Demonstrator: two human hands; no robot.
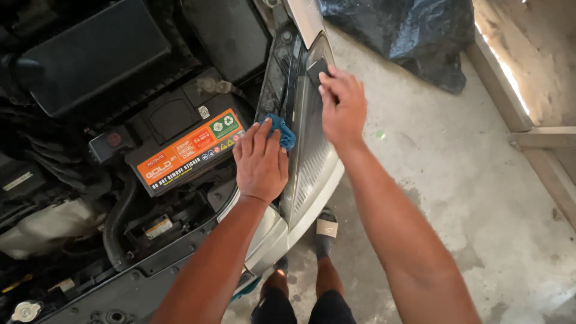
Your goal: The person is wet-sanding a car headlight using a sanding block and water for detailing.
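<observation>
Your left hand presses a blue cloth against the inner edge of the car's headlight, fingers spread over it. Your right hand holds a small dark block flat against the headlight lens. The car battery, with its orange label, sits just beside your left hand in the open engine bay.

Left hand lies flat on the inner edge of the headlight, a cloth tucked under its fingers. Right hand sits further up the same headlight, pressing a small pad against the lens. Left of both hands, the car battery sits in the engine bay, the air box behind it. Right of the headlight, concrete floor; a tarp bundle lies at the far side.
</observation>
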